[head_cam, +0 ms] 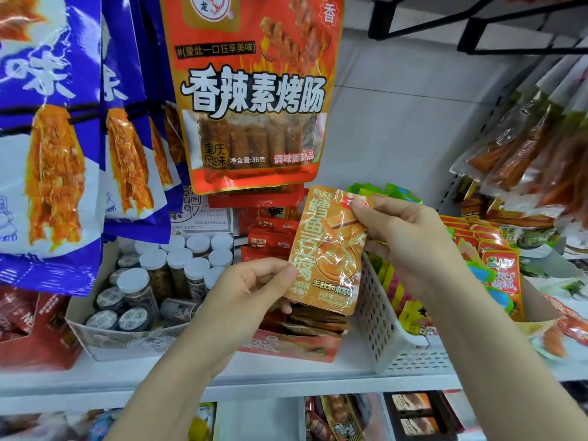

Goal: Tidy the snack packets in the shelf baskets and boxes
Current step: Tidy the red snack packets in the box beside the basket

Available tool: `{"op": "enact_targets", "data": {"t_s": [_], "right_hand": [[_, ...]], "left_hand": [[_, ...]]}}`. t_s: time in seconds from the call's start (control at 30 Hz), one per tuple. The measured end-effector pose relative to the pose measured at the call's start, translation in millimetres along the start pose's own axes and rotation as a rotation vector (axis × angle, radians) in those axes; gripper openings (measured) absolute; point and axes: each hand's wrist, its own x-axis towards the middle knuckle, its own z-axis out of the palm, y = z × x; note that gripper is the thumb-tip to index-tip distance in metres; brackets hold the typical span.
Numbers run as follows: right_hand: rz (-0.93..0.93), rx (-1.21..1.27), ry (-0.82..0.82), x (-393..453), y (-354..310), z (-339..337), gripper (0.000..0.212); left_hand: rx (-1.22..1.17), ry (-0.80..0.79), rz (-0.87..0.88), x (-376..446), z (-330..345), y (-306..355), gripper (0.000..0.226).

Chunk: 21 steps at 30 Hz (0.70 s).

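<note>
orange snack packet (pixel 327 249): centre of the frame, held upright in front of the shelf (pixel 286 370), tilted a little to the right, glossy, gold lettering.
left hand (pixel 251 288): lower centre; thumb and curled fingers (pixel 286 268) pinch the packet's lower left edge.
right hand (pixel 404 230): right of centre; fingers clamped on the packet's upper right corner, thumb in front.
red cardboard box (pixel 292 345): directly below and behind the held packet, on the shelf, with flat brown packets stacked inside; red packets stand behind it.
white perforated basket (pixel 385 326): just right of the box, holding yellow, green and red packets; the right forearm crosses in front of it.
jar box (pixel 127 338): lower left of centre, an open carton of small white-capped jars (pixel 152 275).
hanging red pouch (pixel 251 90): top centre, large, its lower edge just above the held packet.
hanging blue pouches (pixel 63 122): upper left, several overlapping, covering part of the jar box.
clear sausage pouches (pixel 534 144): upper right, hanging at a slant.
lower shelf: bottom edge of the frame, with more packets, partly hidden by both forearms.
</note>
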Motion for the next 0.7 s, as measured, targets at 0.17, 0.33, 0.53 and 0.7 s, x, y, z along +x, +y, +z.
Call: {"op": "enact_targets", "data": {"t_s": [0.17, 0.33, 0.53, 0.7], "right_hand": [[0.001, 0.136, -0.113, 1, 1, 0, 0.014], [0.000, 0.303, -0.308, -1, 7, 12, 0.011], [0.059, 0.290, -0.254, 2, 4, 7, 0.029], [0.140, 0.273, -0.303, 3, 2, 2, 0.057]], "left_hand": [[-0.443, -0.063, -0.092, 5, 3, 4, 0.057], [-0.736, -0.361, -0.177, 3, 11, 9, 0.056], [-0.713, -0.051, -0.166, 3, 12, 7, 0.029], [-0.398, 0.235, -0.080, 4, 11, 2, 0.031]]}}
